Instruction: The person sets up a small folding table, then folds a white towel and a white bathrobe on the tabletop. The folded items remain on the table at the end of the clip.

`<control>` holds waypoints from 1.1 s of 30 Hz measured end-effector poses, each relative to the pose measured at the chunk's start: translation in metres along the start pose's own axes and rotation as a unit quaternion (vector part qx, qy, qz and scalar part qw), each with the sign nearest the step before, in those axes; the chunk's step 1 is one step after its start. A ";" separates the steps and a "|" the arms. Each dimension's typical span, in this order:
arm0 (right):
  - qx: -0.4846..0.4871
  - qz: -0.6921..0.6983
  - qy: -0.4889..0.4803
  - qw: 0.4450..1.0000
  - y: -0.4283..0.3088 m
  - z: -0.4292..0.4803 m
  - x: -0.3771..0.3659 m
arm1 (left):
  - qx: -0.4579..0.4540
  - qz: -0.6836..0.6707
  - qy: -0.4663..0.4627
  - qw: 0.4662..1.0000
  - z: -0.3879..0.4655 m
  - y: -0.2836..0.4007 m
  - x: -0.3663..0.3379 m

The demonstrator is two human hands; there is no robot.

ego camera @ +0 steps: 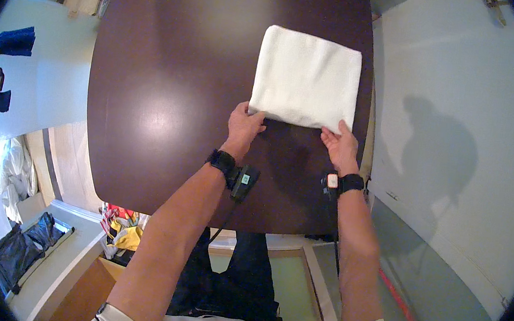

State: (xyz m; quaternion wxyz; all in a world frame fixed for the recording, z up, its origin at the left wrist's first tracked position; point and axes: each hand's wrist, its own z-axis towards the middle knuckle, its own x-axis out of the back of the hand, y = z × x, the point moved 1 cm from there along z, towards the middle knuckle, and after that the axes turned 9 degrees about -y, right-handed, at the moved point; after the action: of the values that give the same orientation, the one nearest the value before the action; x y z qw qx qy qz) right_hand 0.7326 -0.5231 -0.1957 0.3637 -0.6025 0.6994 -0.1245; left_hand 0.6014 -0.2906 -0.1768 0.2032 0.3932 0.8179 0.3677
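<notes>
A folded white cloth (308,79), towel-like in texture, lies near the right side of a dark brown table (176,81). My left hand (246,124) pinches its near left corner, thumb on top. At the near right corner, my right hand (341,143) grips the edge in the same way, with the thumb over the fabric. The cloth's near edge runs between my two hands and sags slightly. Each wrist wears a black strap with a small device; a cable hangs from the left one (244,182).
A pale wall (457,87) stands close along the table's right side. Colourful fabrics (122,231) fill a box below the table's near left corner. Farther left are a black plastic bag (22,244) and dark cloths (16,41) hanging on a wall. A red stick (399,302) lies low at right.
</notes>
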 end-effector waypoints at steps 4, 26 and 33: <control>0.009 -0.022 -0.027 0.999 -0.013 0.009 -0.012 | 0.012 0.099 0.006 0.995 -0.023 -0.006 0.002; -0.153 -0.402 -0.281 0.858 0.348 -0.174 -0.209 | -0.082 0.183 0.255 0.946 -0.171 -0.173 0.278; -0.164 -0.530 -0.352 0.754 0.418 -0.211 -0.291 | -0.053 0.086 0.404 0.909 -0.238 -0.249 0.403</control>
State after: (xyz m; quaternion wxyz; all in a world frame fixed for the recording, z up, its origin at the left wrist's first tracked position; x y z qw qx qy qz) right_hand 0.2819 -0.2054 -0.1989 0.3555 -0.9284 0.1003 0.0402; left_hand 0.0851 -0.1808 -0.2292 -0.1566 0.2680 0.7724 0.5541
